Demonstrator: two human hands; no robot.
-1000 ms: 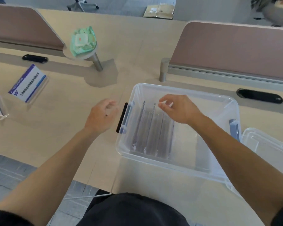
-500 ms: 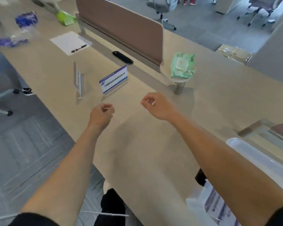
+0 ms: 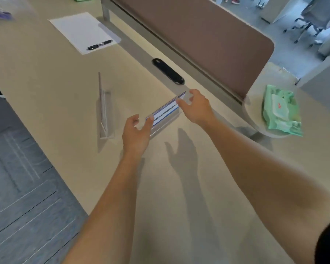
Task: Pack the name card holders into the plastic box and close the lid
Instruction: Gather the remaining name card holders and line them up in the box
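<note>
Upper left of frame: white paper sheet (image 3: 80,31) with a black pen (image 3: 100,44) on it. Left of centre: 1 empty clear name card holder (image 3: 104,111) stands on the counter (image 3: 46,88), long axis running near to far. Centre: left hand (image 3: 136,133), fingers spread wide, at the lower-left end of the printed name card holder (image 3: 165,111); its long axis runs lower left to upper right, printed face toward camera. Right hand (image 3: 195,107), fingers spread, at the upper-right end; grip unclear. Right: green wipes pack (image 3: 280,109).
</note>
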